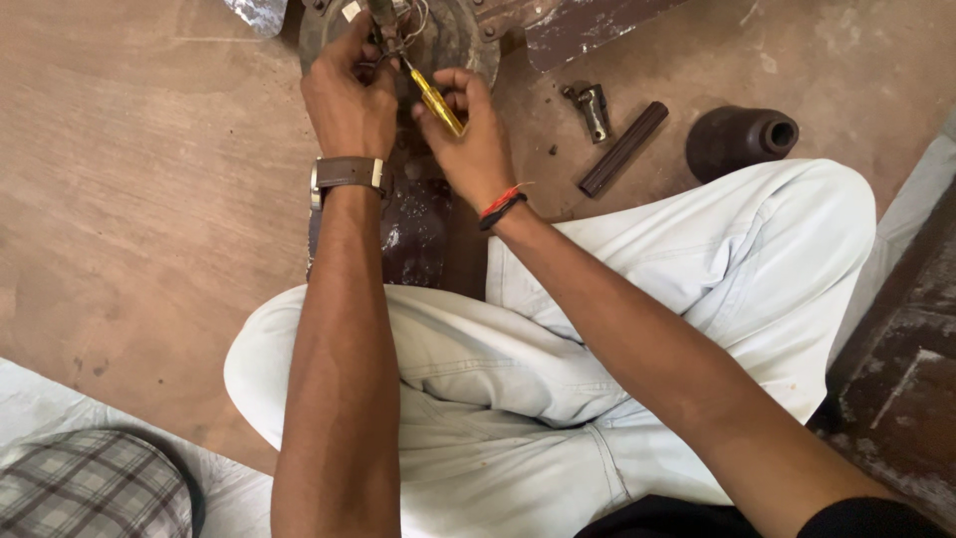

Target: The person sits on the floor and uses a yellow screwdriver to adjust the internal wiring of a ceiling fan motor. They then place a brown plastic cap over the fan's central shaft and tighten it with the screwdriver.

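Observation:
My right hand (pixel 468 130) grips a screwdriver with a clear yellow handle (pixel 436 100), its tip pointing up into a round dark metal motor housing (pixel 458 40) on the floor at the top of the view. My left hand (pixel 347 95), with a brown-strapped watch on the wrist, holds wires and a part at the top of that housing, right next to the screwdriver tip. What the left fingers pinch is partly hidden. My crossed legs in pale trousers fill the lower middle.
A dark fan blade (pixel 413 229) lies under my forearms. To the right lie a dark rod (pixel 624 147), a small metal fitting (pixel 595 108) and a dark bell-shaped cover (pixel 739 139). Another blade (pixel 588 25) shows at the top, a checked cushion (pixel 95 488) lower left.

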